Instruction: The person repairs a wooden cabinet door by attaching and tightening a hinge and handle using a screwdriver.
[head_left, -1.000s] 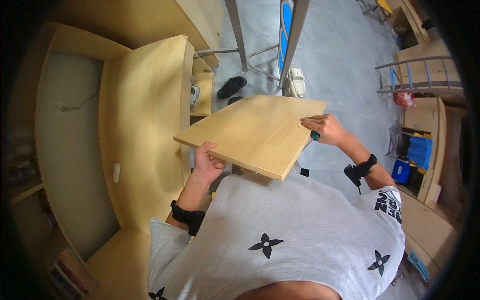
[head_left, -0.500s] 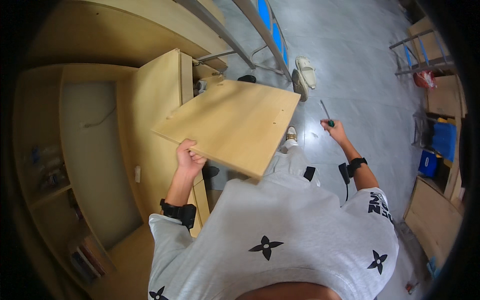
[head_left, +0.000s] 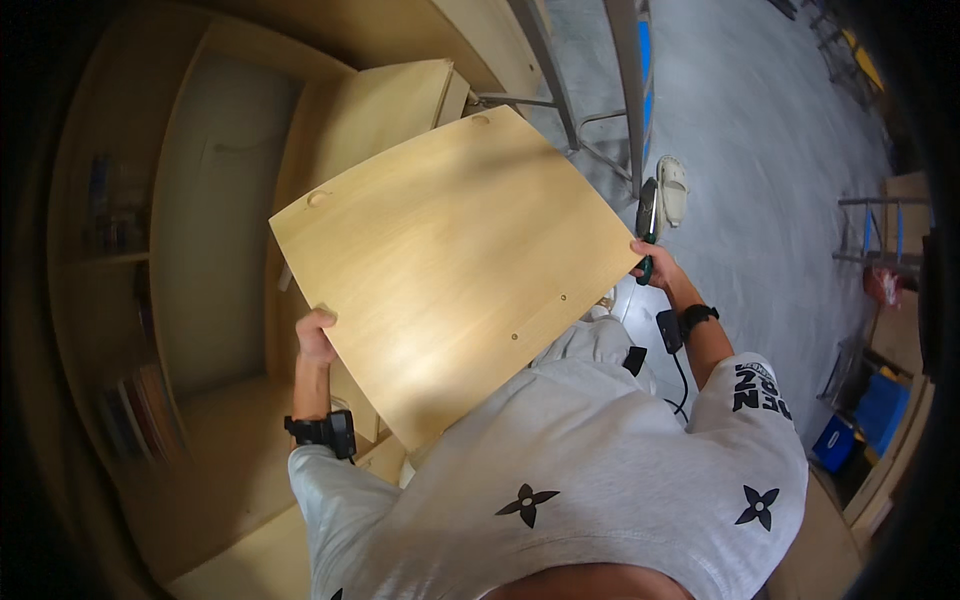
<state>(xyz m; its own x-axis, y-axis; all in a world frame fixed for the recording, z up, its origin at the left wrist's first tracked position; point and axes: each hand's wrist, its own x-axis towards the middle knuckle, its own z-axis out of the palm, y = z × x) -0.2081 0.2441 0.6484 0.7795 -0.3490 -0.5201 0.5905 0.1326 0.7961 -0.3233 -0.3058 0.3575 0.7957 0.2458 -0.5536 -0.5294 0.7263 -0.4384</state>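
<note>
A light wooden cabinet door (head_left: 450,250) is held up in front of me, tilted, its broad face toward me. Two round hinge recesses show along its far left edge, and two small holes near the edge closest to my body. My left hand (head_left: 315,335) is closed round its left edge, thumb on top. At the right corner my right hand (head_left: 655,265) grips the panel and also holds a screwdriver (head_left: 645,268) with a dark green handle, its shaft pointing away from me. The fingers under the panel are hidden.
Beyond the door stands a wooden cabinet (head_left: 380,110), with open shelves (head_left: 105,260) holding books at left. A metal ladder (head_left: 628,90) rises at the far side, near a pair of pale shoes (head_left: 672,190) on the grey floor. A blue box (head_left: 836,443) sits at right.
The door has been raised and turned more squarely toward me. My right hand, earlier apart with the screwdriver, has come in to grip the door's right corner. The view has shifted.
</note>
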